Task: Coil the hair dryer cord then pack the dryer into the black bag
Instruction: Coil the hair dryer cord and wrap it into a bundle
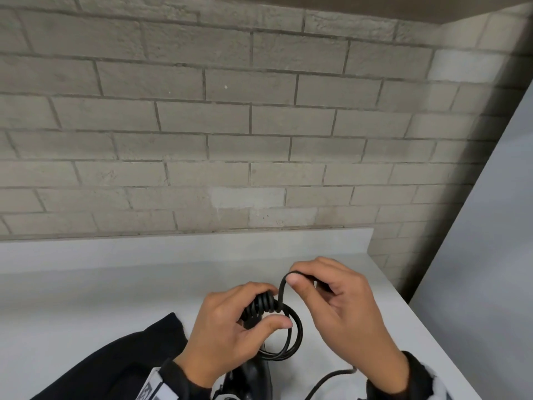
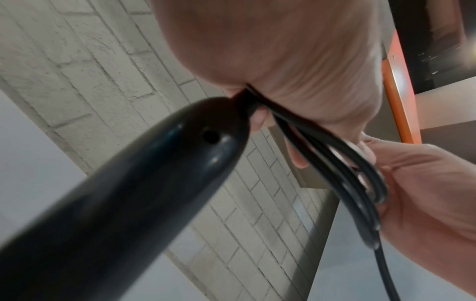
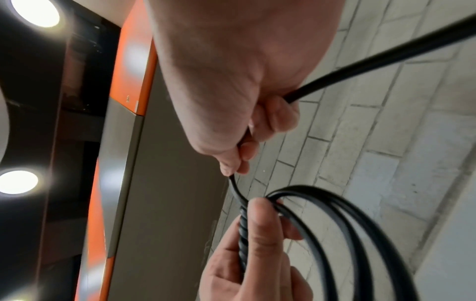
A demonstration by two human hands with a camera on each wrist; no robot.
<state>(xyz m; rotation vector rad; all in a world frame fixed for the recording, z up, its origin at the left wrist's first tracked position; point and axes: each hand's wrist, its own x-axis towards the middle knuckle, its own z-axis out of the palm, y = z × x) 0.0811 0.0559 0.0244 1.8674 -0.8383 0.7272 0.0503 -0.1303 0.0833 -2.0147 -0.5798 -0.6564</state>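
Note:
My left hand [image 1: 245,321] grips a bundle of black cord loops [image 1: 291,333] with several turns of cord wound tightly round it. My right hand [image 1: 314,287] pinches the free run of cord [image 1: 284,284] between thumb and forefinger, just above and right of the bundle. The black hair dryer [image 1: 253,379] hangs below my left hand; in the left wrist view its glossy handle [image 2: 128,193] fills the foreground. The black bag [image 1: 115,359] lies on the white counter [image 1: 86,284] at lower left. In the right wrist view the cord [image 3: 360,63] runs out from my right hand [image 3: 242,158].
A grey brick wall [image 1: 230,125] stands behind the counter. A white panel [image 1: 490,226] rises at the right edge. A slack length of cord [image 1: 328,379] trails off the counter's front. An orange-edged fixture [image 3: 134,61] and ceiling lights [image 3: 34,12] show overhead.

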